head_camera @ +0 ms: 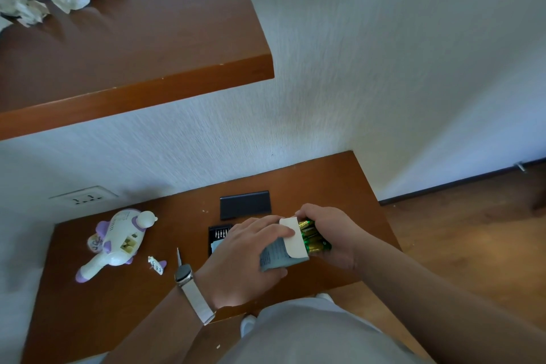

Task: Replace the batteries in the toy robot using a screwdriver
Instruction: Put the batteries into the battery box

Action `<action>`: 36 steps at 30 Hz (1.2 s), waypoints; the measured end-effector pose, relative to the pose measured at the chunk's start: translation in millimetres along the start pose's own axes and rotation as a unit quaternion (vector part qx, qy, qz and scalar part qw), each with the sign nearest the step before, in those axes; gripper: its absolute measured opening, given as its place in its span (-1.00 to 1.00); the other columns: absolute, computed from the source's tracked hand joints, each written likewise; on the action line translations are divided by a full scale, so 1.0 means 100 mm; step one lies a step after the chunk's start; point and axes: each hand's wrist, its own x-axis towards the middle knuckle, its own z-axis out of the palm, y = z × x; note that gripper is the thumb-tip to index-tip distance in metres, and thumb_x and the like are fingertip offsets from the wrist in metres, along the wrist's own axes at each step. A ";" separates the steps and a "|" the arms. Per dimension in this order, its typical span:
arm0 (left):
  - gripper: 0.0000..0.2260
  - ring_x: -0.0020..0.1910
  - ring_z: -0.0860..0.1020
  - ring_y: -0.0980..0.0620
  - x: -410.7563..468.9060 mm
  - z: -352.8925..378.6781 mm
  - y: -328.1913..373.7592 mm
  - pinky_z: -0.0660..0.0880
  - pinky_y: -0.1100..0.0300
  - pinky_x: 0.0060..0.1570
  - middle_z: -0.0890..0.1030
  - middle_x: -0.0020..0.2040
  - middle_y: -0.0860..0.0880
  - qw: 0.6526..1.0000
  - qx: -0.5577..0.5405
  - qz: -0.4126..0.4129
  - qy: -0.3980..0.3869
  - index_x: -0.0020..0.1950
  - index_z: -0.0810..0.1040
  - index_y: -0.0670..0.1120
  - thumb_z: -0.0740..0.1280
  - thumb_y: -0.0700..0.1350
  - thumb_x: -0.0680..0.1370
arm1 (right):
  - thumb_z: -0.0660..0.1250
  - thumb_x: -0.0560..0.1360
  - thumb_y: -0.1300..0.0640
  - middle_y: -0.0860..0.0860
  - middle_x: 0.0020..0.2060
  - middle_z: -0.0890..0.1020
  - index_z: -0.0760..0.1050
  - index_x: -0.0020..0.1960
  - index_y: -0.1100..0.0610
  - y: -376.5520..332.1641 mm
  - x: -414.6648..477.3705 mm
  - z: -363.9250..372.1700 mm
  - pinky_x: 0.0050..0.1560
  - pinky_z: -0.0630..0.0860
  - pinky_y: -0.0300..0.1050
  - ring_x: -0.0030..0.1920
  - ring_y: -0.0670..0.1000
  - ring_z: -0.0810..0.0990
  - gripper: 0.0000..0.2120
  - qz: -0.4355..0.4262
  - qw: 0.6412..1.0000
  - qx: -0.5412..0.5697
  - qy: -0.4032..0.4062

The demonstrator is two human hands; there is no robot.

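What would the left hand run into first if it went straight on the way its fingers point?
Most likely the batteries sticking out of the pack, gripped by the right hand just beyond; depth is unclear.

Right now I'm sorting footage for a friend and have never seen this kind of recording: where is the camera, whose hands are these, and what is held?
No machine here: a person wears one wide-angle camera on the head, looking down at their own two hands. The left hand, a watch on its wrist, holds a grey battery pack with its white flap open. The right hand grips green-and-gold batteries at the pack's open end. On the desk lies a white-and-purple toy robot, its battery compartment open, with a small loose part beside it. A black bit tray lies behind the hands.
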 end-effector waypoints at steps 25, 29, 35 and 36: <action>-0.41 0.21 0.22 0.52 0.07 -0.07 -0.01 0.40 0.31 0.23 0.30 0.33 0.47 0.994 -0.032 -0.003 -0.107 0.26 0.17 0.63 0.43 0.21 0.41 | 0.05 0.65 -0.02 0.03 -0.16 0.59 0.49 -0.04 0.08 0.13 0.05 0.05 -0.28 0.54 -0.28 -0.24 -0.04 0.57 -0.70 -0.140 0.912 -0.373 0.094; -0.43 0.22 0.14 0.60 0.06 -0.06 -0.01 0.31 0.34 0.26 0.31 0.35 0.42 0.995 -0.037 0.001 -0.089 0.31 0.20 0.55 0.41 0.22 0.42 | 0.08 0.64 -0.01 0.04 -0.07 0.57 0.45 0.00 0.01 0.13 0.00 0.03 -0.02 0.61 -0.11 -0.05 0.02 0.60 -0.80 -0.146 0.930 -0.324 0.094; -0.41 0.28 0.11 0.59 0.06 -0.10 0.00 0.37 0.38 0.20 0.07 0.17 0.75 0.994 -0.059 0.007 -0.089 0.24 0.15 0.63 0.42 0.19 0.42 | 0.15 0.62 0.06 0.02 0.03 0.57 0.47 0.13 -0.03 0.06 -0.12 -0.10 -0.06 0.62 -0.12 0.05 0.06 0.58 -0.84 -0.118 0.954 -0.273 0.021; -0.43 0.29 0.12 0.58 0.07 -0.10 0.00 0.36 0.41 0.18 0.08 0.18 0.74 0.994 -0.060 0.010 -0.088 0.24 0.17 0.62 0.41 0.19 0.42 | 0.18 0.62 0.09 0.00 0.05 0.58 0.47 0.16 -0.04 0.06 -0.14 -0.14 0.00 0.63 -0.09 0.06 0.06 0.59 -0.83 -0.124 0.955 -0.270 0.007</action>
